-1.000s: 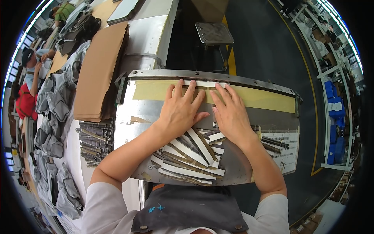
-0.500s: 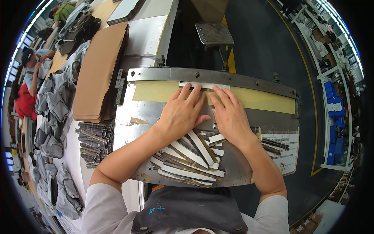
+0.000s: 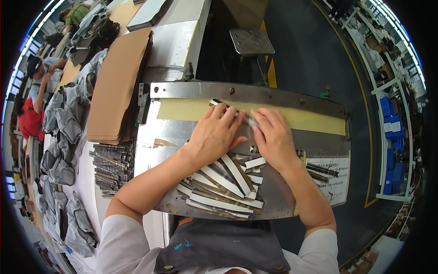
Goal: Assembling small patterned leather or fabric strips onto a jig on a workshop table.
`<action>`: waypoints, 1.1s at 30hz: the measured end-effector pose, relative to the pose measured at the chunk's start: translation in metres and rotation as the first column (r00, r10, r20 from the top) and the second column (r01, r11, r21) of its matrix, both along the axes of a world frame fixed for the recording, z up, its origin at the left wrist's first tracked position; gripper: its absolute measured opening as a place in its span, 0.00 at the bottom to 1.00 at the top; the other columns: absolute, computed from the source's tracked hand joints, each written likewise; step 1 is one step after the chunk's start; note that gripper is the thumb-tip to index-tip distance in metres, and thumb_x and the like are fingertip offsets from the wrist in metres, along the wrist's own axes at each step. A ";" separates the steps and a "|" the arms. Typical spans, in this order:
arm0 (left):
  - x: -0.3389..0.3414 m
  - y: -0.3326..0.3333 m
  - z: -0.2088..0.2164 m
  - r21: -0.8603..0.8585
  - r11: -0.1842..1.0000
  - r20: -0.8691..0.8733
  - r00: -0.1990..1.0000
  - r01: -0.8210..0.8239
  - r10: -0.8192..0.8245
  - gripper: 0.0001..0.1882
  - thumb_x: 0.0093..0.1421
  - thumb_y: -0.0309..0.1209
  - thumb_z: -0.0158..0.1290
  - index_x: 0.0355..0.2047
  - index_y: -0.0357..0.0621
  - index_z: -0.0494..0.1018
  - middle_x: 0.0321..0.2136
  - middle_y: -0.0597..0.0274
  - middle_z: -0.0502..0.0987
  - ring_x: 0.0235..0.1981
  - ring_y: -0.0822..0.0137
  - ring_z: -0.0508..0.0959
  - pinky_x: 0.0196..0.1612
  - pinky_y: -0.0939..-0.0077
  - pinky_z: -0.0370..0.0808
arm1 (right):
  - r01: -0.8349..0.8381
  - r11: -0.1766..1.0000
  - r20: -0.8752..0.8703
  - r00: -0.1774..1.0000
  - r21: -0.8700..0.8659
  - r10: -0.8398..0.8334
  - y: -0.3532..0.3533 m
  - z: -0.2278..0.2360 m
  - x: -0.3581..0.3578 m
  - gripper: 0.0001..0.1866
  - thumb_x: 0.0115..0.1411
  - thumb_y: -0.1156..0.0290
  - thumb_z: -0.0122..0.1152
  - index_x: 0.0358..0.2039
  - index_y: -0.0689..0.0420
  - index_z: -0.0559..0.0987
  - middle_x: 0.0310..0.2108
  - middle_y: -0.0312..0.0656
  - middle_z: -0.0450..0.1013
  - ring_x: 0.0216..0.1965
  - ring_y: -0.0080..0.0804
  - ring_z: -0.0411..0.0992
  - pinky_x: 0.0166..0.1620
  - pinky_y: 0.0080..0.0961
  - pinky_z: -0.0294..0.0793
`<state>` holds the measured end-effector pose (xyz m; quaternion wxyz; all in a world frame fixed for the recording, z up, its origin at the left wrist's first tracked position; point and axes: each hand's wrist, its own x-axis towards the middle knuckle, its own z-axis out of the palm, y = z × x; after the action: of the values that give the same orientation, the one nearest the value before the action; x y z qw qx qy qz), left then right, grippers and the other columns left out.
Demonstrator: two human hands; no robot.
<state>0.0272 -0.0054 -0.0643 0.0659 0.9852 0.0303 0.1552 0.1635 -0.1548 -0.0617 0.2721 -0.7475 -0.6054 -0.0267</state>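
Observation:
A narrow white-and-dark strip [image 3: 216, 102] lies across the yellow tape band [image 3: 315, 122] on a metal plate [image 3: 157, 132]. My left hand [image 3: 211, 137] bends its fingers over the strip, its thumb sticking out to the right. Beside it, my right hand [image 3: 276, 141] closes its fingers on the strip's right part, which is mostly hidden by the fingers. Just below my hands, a loose fan of white and dark plaid strips [image 3: 223, 182] is spread on the plate.
A metal bar [image 3: 196, 90] with screws runs along the plate's far edge. To the left stand stacked brown sheets [image 3: 118, 86], a pile of plaid strips [image 3: 112, 166] and grey fabric pieces [image 3: 61, 123]. A stool [image 3: 252, 42] is beyond; blue bins [image 3: 393, 132] sit on right-hand shelving.
The strip has come away from the bar toward me and now lies tilted, its left end farther away. Both hands have drawn slightly nearer, their fingers bending from flat to curled.

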 end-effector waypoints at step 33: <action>0.002 0.005 -0.006 -0.006 0.998 0.027 0.998 0.059 -0.059 0.30 0.62 0.47 0.53 0.55 0.35 0.70 0.59 0.45 0.68 0.59 0.45 0.67 0.61 0.58 0.66 | 0.002 0.997 0.151 0.988 -0.075 0.009 -0.002 -0.006 -0.002 0.21 0.60 0.74 0.56 0.54 0.65 0.72 0.58 0.48 0.67 0.61 0.44 0.64 0.61 0.40 0.64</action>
<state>0.0288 -0.0005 -0.0703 0.0742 0.9833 0.0009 0.1663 0.1610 -0.1571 -0.0675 0.1974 -0.7518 -0.6263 -0.0603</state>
